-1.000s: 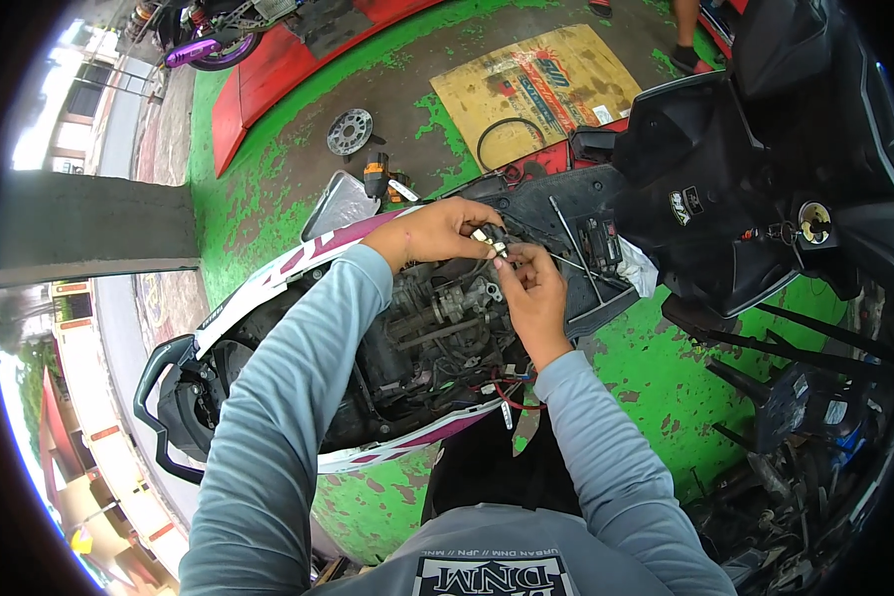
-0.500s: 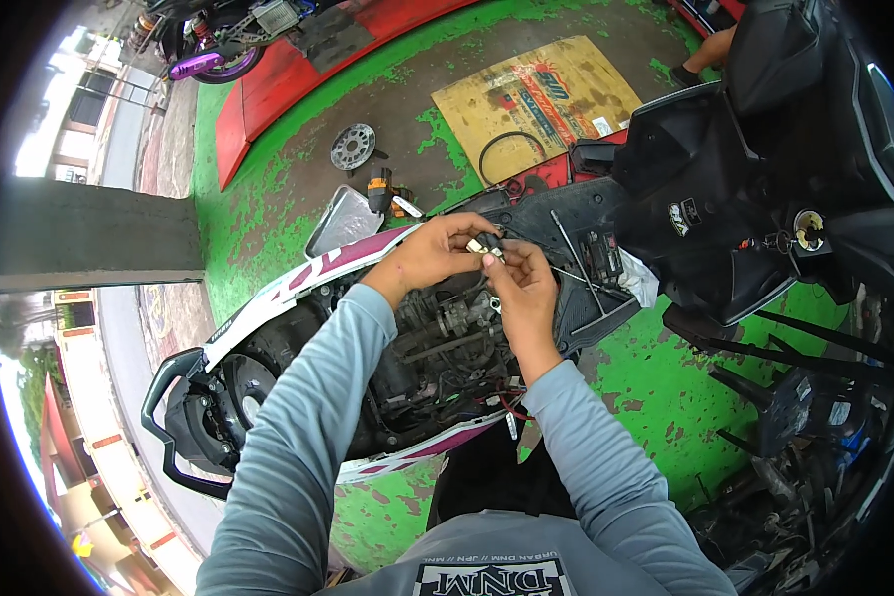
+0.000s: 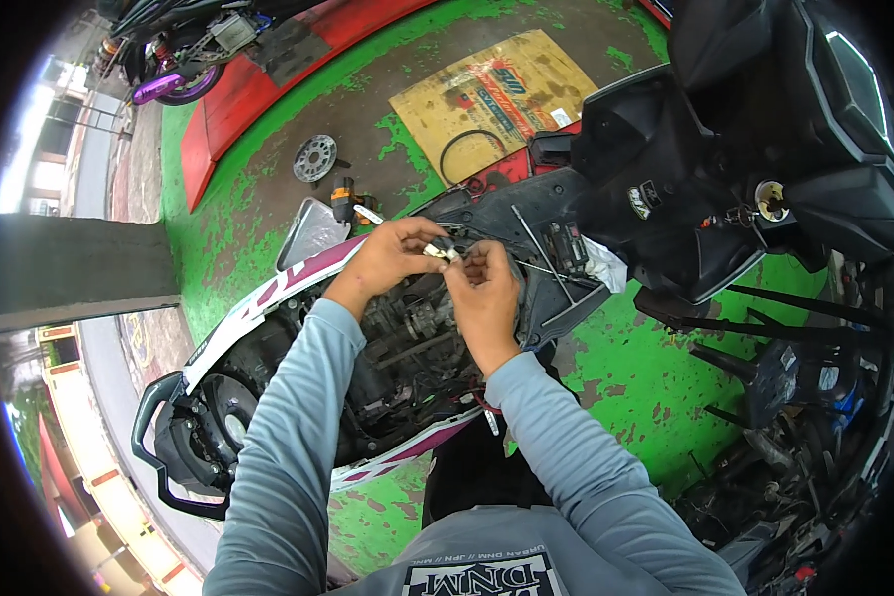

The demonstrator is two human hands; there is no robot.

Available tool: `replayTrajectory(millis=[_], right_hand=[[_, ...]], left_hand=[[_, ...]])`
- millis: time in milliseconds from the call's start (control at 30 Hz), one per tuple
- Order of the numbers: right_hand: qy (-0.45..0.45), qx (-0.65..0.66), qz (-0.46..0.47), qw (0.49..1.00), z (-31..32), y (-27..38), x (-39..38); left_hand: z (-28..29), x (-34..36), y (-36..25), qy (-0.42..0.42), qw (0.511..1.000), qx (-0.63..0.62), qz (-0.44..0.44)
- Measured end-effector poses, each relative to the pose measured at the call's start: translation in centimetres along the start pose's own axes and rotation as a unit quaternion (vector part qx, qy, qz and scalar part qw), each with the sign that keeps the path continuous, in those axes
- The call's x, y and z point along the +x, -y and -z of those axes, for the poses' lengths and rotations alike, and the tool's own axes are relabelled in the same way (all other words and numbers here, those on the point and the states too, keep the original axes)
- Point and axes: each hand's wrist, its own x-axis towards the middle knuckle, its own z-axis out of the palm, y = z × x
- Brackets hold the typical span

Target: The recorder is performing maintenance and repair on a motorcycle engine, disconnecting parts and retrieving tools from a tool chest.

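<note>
A small black part with a pale, brassy-looking end [image 3: 441,249] is pinched between the fingertips of both hands; its exact kind is too small to make out. My left hand [image 3: 392,260] grips it from the left with thumb and fingers closed. From the right, my right hand [image 3: 487,298] has its thumb and bent fingers closed at the part's near end. Both hands are above the uncovered engine bay [image 3: 407,353] of a scooter, whose white and magenta side panel [image 3: 313,273] runs along the far side. My wrists hide some of the engine.
Two long metal tools lie on the scooter's black floorboard [image 3: 556,223], beside a white cloth [image 3: 604,266]. Beyond the scooter are a metal tray [image 3: 313,233], an orange-black power tool [image 3: 344,201], a round metal disc [image 3: 315,158] and cardboard [image 3: 507,89] holding a black belt [image 3: 472,149].
The surroundings have shifted leftward in the picture as my view turned. Both hands still hold the small part, and my right fingers are curled more closely around its near end.
</note>
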Motion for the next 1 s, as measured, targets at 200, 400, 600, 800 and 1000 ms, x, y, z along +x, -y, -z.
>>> replayTrajectory(millis=[200,400,600,800,1000], right_hand=[[-0.052,0.212,-0.072,0.973,1.0,-2.4,1.0],[-0.058,0.149,-0.118,0.980,8.3,-9.5,3.3],[-0.062,-0.034,-0.157,0.985,17.7,-22.0,8.1],[0.042,-0.302,0.003,0.952,15.5,-22.2,14.6],[0.143,-0.415,0.039,0.898,13.7,-20.7,21.7]], left_hand=[[-0.4,0.2,-0.1,-0.020,0.999,-0.046,0.008],[-2.1,-0.4,0.9,-0.052,0.995,-0.081,0.001],[-4.7,2.6,1.6,-0.185,0.966,0.155,-0.089],[-6.2,6.7,3.3,-0.225,0.924,0.301,-0.075],[-8.6,9.2,6.0,-0.196,0.869,0.451,0.062]])
